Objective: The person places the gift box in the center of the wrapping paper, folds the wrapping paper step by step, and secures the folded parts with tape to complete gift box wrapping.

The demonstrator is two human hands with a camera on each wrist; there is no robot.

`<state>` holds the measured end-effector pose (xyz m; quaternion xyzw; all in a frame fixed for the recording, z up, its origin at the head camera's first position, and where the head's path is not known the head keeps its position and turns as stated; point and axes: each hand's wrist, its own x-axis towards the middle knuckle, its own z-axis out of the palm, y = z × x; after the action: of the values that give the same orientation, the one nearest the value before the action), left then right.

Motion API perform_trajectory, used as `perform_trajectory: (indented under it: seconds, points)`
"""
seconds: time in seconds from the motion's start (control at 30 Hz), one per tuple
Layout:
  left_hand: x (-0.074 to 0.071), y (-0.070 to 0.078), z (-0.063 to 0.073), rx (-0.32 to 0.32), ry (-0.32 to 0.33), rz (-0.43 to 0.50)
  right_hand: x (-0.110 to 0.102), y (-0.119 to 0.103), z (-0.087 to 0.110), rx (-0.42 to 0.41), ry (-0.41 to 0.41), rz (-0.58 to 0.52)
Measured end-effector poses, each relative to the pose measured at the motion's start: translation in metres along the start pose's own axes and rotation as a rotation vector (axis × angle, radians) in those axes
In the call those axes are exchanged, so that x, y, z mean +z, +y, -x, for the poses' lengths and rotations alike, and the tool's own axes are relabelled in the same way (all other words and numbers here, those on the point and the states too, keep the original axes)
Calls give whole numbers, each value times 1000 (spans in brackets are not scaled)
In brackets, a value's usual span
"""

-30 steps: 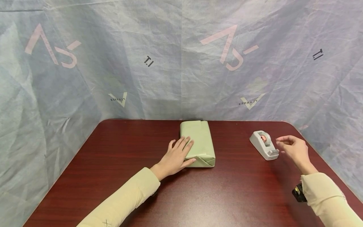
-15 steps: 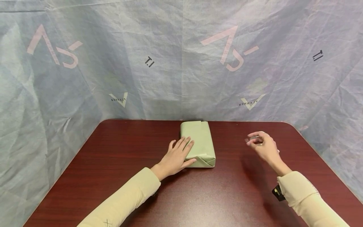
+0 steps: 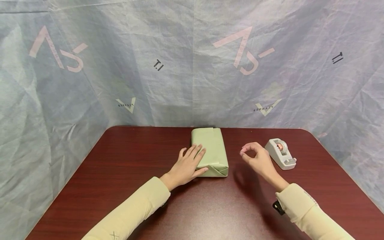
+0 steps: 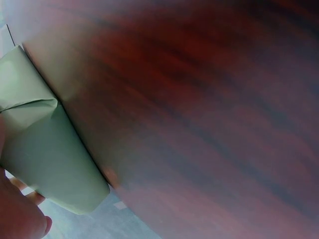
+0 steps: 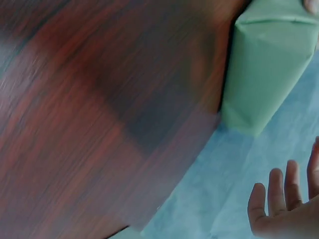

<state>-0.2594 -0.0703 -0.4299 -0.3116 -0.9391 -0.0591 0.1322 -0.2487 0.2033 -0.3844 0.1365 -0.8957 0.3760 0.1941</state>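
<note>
A box-shaped package wrapped in pale green paper (image 3: pixel 213 146) lies on the table, its folded end facing me. On its left top side rests my left hand (image 3: pixel 186 167), fingers spread, with the thumb along the near edge. To the right of the package my right hand (image 3: pixel 258 160) hovers above the table, thumb and index finger pinched together. They hold a small piece of clear tape, hardly visible now. The other fingers of the right hand (image 5: pixel 286 204) look extended in the right wrist view. Behind that hand stands a white tape dispenser (image 3: pixel 281 156) with a roll in it.
The dark red-brown wooden table (image 3: pixel 129 156) has its far edge against a grey printed cloth (image 3: pixel 168 83), which also hangs at both sides. Bare tabletop lies between the package and the dispenser.
My right hand has moved left, from beside the tape dispenser toward the package, carrying the piece of tape. The left hand and the package have stayed in place.
</note>
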Motion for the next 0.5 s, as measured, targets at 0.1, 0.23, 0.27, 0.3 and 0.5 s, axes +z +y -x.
perform_trajectory:
  seconds: [0.1, 0.23, 0.27, 0.3, 0.5]
  points:
    - [0, 0, 0, -2, -3, -2, 7, -7, 1, -12, -26, -66]
    - [1, -1, 0, 0, -5, -4, 16, -17, 5, -29, -47, -150]
    - [1, -1, -1, 2, -2, -8, 19, -19, 7, -42, -47, -166]
    - [1, -2, -1, 5, 3, -13, 22, -21, 8, -51, -49, -184]
    - [2, -2, -1, 10, 13, -32, 36, -33, 17, -71, -71, -258]
